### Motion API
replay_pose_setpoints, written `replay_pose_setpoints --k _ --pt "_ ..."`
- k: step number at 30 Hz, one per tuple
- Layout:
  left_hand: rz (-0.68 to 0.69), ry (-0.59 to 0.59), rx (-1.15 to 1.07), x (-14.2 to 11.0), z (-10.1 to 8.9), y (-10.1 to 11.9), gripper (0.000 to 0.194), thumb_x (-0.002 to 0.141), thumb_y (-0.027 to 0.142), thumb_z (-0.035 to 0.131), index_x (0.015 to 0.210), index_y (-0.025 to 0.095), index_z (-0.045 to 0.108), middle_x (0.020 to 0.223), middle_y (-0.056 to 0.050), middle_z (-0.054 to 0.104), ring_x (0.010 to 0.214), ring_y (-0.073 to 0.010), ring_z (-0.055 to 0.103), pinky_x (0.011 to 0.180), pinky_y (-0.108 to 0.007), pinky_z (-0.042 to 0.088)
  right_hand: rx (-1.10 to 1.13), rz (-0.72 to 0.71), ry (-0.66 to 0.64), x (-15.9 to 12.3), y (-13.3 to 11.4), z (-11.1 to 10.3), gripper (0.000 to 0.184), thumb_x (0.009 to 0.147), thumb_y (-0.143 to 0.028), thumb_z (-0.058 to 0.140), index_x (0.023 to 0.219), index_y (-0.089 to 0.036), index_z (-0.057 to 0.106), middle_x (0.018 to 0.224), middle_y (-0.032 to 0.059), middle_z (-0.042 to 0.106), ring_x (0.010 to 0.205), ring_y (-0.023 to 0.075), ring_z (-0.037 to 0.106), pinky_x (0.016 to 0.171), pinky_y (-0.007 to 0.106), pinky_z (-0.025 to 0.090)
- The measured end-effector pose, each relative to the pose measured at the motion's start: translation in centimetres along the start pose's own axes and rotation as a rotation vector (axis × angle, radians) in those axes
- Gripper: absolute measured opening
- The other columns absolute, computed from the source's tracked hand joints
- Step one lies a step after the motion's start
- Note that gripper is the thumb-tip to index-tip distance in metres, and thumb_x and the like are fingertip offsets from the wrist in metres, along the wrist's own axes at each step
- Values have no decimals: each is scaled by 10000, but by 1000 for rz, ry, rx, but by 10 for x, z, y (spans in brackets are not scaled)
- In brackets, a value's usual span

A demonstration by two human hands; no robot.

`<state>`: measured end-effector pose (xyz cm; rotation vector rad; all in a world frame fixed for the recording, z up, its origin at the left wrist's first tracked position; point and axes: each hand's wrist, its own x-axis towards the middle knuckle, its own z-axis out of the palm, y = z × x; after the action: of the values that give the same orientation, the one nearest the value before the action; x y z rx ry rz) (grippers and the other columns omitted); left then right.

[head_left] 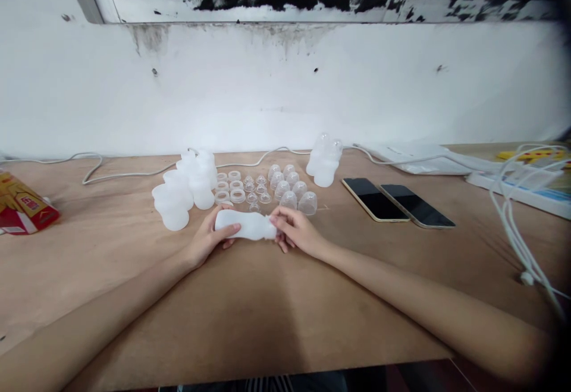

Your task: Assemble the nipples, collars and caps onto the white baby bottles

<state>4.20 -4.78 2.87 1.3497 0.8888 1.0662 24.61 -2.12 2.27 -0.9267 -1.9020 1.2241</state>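
Observation:
A white plastic bottle [245, 225] lies on its side over the wooden table [250, 309], held between both hands. My left hand [206, 240] wraps round its base end. My right hand [297, 230] has its fingers closed at the neck end. Just behind stand several white bottles [185, 193], rows of white rings [232, 187], small clear teats [256, 190] and clear dome caps [289, 190]. A few capped bottles [325, 160] stand further back to the right.
Two phones [397, 201] lie face up right of the caps. White cables [521, 225] run along the wall and down the right side. A red and yellow box [22, 207] sits at the far left, flat packets [526, 172] at the far right.

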Motion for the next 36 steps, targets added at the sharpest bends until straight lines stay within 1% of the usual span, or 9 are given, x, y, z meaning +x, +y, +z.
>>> replay_pose_setpoints --k 2,4,7,11,16,21,25,28,36 --pt "1 -26 32 0 0 0 375 653 293 623 938 171 412 584 47 470 446 -63 425 402 -179 317 -11 21 2 1 1 0 340 826 -441 308 708 -154 447 472 -42 480 309 49 446 291 149 270" --pt "-7 3 -25 2 0 -1 368 665 300 611 946 174 409 602 39 479 465 -73 447 401 -184 340 7 2 31 1 1 0 346 840 -439 267 825 -157 466 517 -29 503 378 71 506 306 151 289" --pt "-8 87 -158 5 -2 -2 304 699 308 576 920 176 416 672 18 485 510 -78 467 398 -182 354 -39 -52 64 0 -2 1 388 792 -424 406 1099 -191 366 677 5 559 561 107 574 376 169 371" --pt "-23 90 -183 7 -3 -2 312 695 299 584 927 164 426 687 11 478 522 -78 470 402 -184 354 -196 -135 139 -1 -6 3 556 705 -341 559 1196 -245 317 996 73 524 720 123 561 481 212 443" --pt "-43 25 -143 3 -2 -2 337 703 301 578 959 158 412 633 19 481 521 -82 458 444 -197 349 -182 -115 68 -2 -6 2 405 741 -360 514 1097 -212 393 693 4 539 526 94 517 410 197 391" --pt "72 -3 168 -2 -2 2 380 700 297 581 990 172 370 653 15 513 547 -97 458 525 -229 365 -134 -86 54 -4 -5 0 288 775 -397 460 955 -181 400 499 -57 476 403 64 437 390 175 339" --pt "235 94 530 -6 -2 9 401 648 301 624 961 184 404 912 -39 502 804 -157 486 690 -266 388 -20 -49 -22 -5 -5 -3 244 805 -395 410 909 -176 388 474 -62 475 383 65 446 378 169 319" --pt "322 108 670 -7 -3 8 415 636 306 631 967 188 409 967 -54 501 890 -191 479 749 -291 383 33 -62 -51 -4 -3 -4 259 796 -389 430 932 -175 379 527 -46 507 404 70 478 375 168 320" --pt "391 52 823 -5 -3 2 462 651 322 612 1059 203 430 1054 -76 528 975 -228 486 829 -336 363 -150 -249 138 -8 -1 -2 415 740 -370 517 1067 -218 313 732 -6 505 492 86 507 451 219 408"
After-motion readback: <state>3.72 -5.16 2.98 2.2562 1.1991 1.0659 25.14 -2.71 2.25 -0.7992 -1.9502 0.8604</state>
